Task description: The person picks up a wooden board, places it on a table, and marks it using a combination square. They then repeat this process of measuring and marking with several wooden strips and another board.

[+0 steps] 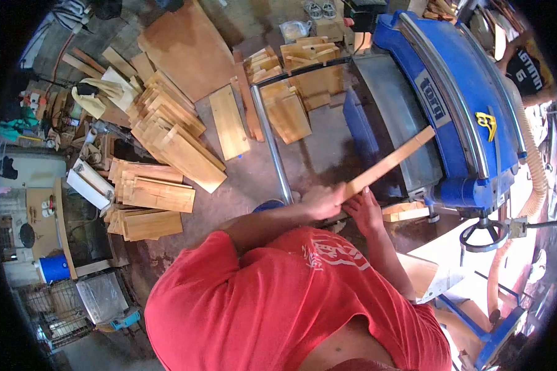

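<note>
A long, narrow wooden board (393,159) slants up and to the right from my hands, its far end in front of the blue planer (458,93). My left hand (325,202) is closed round the board's near end. Just right of it, my right hand (365,212) grips the board's lower edge with its fingertips. The planer's grey metal bed and hood (393,93) lie beyond the board. Part of the board's near end is hidden by my left hand.
Stacked boards (167,127) cover the floor to my left, beside a single board (228,122). A metal roller bar (271,145) stands ahead of me. The planer's black handwheel (484,235) juts out at right. Another person (529,71) is behind the planer, near a ribbed hose (536,161).
</note>
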### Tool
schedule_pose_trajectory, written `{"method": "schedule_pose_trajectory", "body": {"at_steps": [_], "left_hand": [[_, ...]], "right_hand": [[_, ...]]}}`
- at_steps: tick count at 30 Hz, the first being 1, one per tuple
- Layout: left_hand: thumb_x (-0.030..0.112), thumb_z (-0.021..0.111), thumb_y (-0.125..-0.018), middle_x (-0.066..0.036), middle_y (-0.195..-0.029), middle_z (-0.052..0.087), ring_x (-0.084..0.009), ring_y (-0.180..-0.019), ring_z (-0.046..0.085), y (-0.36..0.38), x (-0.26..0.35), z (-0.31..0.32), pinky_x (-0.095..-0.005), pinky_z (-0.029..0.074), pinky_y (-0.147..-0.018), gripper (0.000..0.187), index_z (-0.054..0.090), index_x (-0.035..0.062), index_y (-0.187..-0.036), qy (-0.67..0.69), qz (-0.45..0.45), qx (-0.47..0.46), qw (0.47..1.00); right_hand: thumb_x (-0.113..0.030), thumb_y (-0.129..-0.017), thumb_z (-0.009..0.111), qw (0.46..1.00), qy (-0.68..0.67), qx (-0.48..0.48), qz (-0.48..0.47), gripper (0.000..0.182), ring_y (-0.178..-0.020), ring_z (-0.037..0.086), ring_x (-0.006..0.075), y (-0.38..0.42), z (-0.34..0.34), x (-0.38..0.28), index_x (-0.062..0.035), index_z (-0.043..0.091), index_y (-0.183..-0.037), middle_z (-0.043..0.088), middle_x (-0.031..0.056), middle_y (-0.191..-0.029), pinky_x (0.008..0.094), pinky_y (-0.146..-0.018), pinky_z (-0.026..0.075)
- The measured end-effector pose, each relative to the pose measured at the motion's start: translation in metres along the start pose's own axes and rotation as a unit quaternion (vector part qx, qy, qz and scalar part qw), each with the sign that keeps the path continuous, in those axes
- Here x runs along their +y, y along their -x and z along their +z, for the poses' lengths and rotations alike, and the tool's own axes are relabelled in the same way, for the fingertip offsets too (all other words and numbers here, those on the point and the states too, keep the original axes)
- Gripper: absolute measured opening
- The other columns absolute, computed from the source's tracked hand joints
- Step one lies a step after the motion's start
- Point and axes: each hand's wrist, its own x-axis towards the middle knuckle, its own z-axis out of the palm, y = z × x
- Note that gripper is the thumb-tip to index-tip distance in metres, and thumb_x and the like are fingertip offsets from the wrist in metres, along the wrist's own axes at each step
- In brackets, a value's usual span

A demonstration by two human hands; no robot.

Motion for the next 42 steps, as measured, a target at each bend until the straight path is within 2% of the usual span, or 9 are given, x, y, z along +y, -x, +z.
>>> {"method": "schedule_pose_trajectory", "body": {"at_steps": [6, 10, 13, 18, 24, 30, 34, 37, 42], "left_hand": [[0.034, 0.067, -0.081, -0.021, -0.106, 0.064, -0.0394, -0.095, 0.063, -0.014, -0.070, -0.022, -0.0505, 0.050, -0.079, 0.051, 0.049, 0.0075, -0.120, 0.144, 0.256, 0.125, 0.948], [0.025, 0.069, -0.084, -0.013, -0.113, 0.062, -0.0245, -0.107, 0.059, -0.079, -0.218, -0.118, -0.0353, 0.049, -0.086, 0.036, 0.060, 0.0077, -0.114, 0.172, 0.093, 0.362, 0.911], [0.017, 0.063, -0.086, -0.017, -0.109, 0.060, -0.0360, -0.102, 0.058, -0.156, -0.380, -0.174, -0.0403, 0.047, -0.089, 0.028, 0.059, 0.0052, -0.111, 0.203, -0.020, 0.504, 0.839], [0.025, 0.069, -0.080, -0.023, -0.118, 0.056, -0.0409, -0.109, 0.054, -0.242, -0.569, -0.195, -0.0469, 0.044, -0.093, 0.046, 0.053, 0.0086, -0.120, 0.147, -0.115, 0.485, 0.854], [0.033, 0.077, -0.073, -0.021, -0.126, 0.055, -0.0404, -0.115, 0.051, -0.297, -0.604, -0.245, -0.0449, 0.044, -0.097, 0.070, 0.047, 0.0107, -0.131, 0.080, -0.209, 0.415, 0.882], [0.039, 0.077, -0.069, -0.022, -0.118, 0.059, -0.0379, -0.110, 0.057, -0.334, -0.650, -0.237, -0.0442, 0.047, -0.093, 0.076, 0.044, 0.0161, -0.134, 0.089, -0.239, 0.392, 0.884], [0.029, 0.075, -0.073, -0.022, -0.121, 0.057, -0.0386, -0.109, 0.058, -0.293, -0.647, -0.227, -0.0419, 0.048, -0.093, 0.070, 0.044, 0.0152, -0.134, 0.170, -0.257, 0.415, 0.856], [0.016, 0.075, -0.074, -0.022, -0.119, 0.058, -0.0348, -0.111, 0.058, -0.235, -0.664, -0.214, -0.0383, 0.048, -0.093, 0.069, 0.041, 0.0123, -0.134, 0.179, -0.141, 0.423, 0.877], [-0.008, 0.076, -0.065, -0.012, -0.119, 0.057, -0.0225, -0.111, 0.058, -0.106, -0.608, -0.234, -0.0342, 0.049, -0.094, 0.081, 0.039, 0.0096, -0.135, 0.421, -0.055, 0.345, 0.837]], "right_hand": [[-0.021, -0.094, 0.060, 0.975, -0.046, 0.155, -0.155, 0.020, -0.082, 0.059, 0.0148, -0.038, 0.030, 0.047, -0.0079, 0.051, -0.106, 0.058, 0.0020, -0.091, 0.0309, -0.067, 0.051], [-0.028, -0.090, 0.063, 0.933, -0.032, 0.322, -0.158, 0.024, -0.078, 0.057, 0.0148, -0.015, 0.038, 0.068, -0.0082, 0.054, -0.100, 0.057, 0.0025, -0.089, 0.0310, -0.067, 0.048], [-0.037, -0.085, 0.068, 0.902, -0.018, 0.407, -0.144, 0.046, -0.087, 0.055, 0.0177, 0.009, 0.010, 0.087, -0.0052, 0.052, -0.115, 0.057, 0.0064, -0.100, 0.0344, -0.075, 0.047], [-0.029, -0.086, 0.069, 0.845, 0.130, 0.502, -0.134, 0.088, -0.130, 0.037, 0.0264, 0.009, 0.044, 0.075, -0.0035, 0.013, -0.149, 0.035, 0.0185, -0.143, 0.0385, -0.109, 0.028], [-0.020, -0.093, 0.054, 0.788, 0.205, 0.545, -0.198, 0.033, -0.089, 0.058, 0.0198, 0.031, 0.022, 0.090, -0.0026, 0.049, -0.120, 0.059, 0.0101, -0.103, 0.0329, -0.079, 0.049], [-0.022, -0.094, 0.055, 0.732, 0.250, 0.631, -0.061, 0.024, -0.078, 0.055, 0.0166, 0.015, 0.029, 0.078, -0.0045, 0.045, -0.107, 0.050, 0.0056, -0.089, 0.0310, -0.062, 0.048], [-0.026, -0.093, 0.059, 0.714, 0.285, 0.635, -0.072, 0.037, -0.078, 0.055, 0.0170, 0.013, 0.023, 0.081, -0.0029, 0.042, -0.116, 0.052, 0.0070, -0.090, 0.0313, -0.065, 0.049], [-0.029, -0.090, 0.064, 0.700, 0.356, 0.618, -0.029, 0.057, -0.083, 0.058, 0.0158, 0.018, 0.008, 0.075, -0.0035, 0.036, -0.132, 0.057, 0.0101, -0.098, 0.0306, -0.072, 0.050], [-0.047, -0.088, 0.064, 0.575, 0.399, 0.709, -0.084, 0.075, -0.128, 0.042, 0.0308, 0.027, 0.008, 0.055, -0.0088, 0.032, -0.144, 0.039, 0.0209, -0.141, 0.0424, -0.101, 0.040]]}}
